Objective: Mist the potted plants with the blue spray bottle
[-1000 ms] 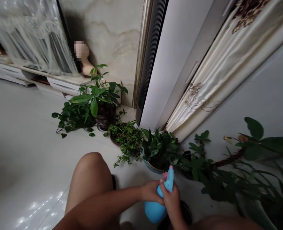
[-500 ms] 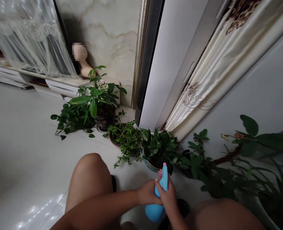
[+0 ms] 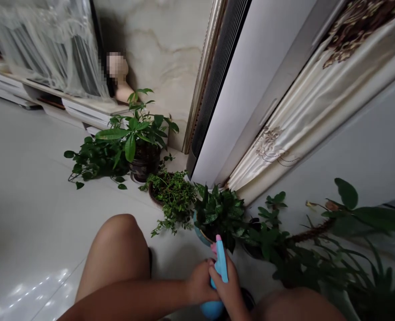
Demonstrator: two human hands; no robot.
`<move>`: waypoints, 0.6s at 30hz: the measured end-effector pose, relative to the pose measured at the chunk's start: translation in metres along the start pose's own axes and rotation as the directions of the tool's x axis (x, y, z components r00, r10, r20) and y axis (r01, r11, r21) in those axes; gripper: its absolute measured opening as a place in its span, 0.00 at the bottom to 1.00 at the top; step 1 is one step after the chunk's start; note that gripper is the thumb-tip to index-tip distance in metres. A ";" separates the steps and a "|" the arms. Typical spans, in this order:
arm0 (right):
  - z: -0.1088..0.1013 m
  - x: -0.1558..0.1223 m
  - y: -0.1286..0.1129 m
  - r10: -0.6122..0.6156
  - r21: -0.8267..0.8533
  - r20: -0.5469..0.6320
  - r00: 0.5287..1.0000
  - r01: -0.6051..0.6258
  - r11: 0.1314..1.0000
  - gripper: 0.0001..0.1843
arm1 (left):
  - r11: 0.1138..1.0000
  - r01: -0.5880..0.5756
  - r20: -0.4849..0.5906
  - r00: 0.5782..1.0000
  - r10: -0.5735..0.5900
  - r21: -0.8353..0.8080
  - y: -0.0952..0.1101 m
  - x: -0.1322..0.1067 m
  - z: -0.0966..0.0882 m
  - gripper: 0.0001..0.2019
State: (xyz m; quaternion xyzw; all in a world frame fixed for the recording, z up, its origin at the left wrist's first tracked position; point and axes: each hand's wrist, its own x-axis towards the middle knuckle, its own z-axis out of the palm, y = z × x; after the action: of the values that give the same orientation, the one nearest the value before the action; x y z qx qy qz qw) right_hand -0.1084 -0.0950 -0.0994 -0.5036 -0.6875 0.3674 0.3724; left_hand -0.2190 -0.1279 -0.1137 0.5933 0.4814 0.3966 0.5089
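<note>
A light blue spray bottle [image 3: 221, 261] with a pink nozzle tip and pink trigger stands between my two hands, low in the view. My left hand [image 3: 200, 281] is closed round the bottle's neck and upper body from the left. From the right, my right hand [image 3: 229, 278] wraps the spray head, its fingers near the trigger and partly hidden. The nozzle points away from me, toward a leafy plant [image 3: 217, 207] in a teal pot [image 3: 201, 232] just beyond. No spray can be made out.
Left of it grow a small-leaved trailing plant [image 3: 174, 191] and a taller plant [image 3: 140, 129] in a dark pot [image 3: 144, 165]. More potted plants [image 3: 274, 245] crowd the right. Behind stand a white upright appliance [image 3: 240, 98], a cream curtain [image 3: 294, 107] and a low cabinet [image 3: 87, 111].
The view has tilted and shifted a little. Spray bottle and hands now appear slightly lower and further left in the picture, with both hands still gripping the bottle.
</note>
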 end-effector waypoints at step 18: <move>-0.001 0.007 0.007 0.118 0.073 -0.297 0.947 -0.100 0.992 0.35 | 0.984 -0.036 0.486 0.872 -0.055 0.177 0.015 0.047 -0.052 0.26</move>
State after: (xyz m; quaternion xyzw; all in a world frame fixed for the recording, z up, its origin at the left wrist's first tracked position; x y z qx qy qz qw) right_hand -0.1056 -0.0861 -0.1041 -0.5801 -0.5832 0.3257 0.4661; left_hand -0.2563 -0.0703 -0.0912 0.7155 0.3737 0.1858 0.5602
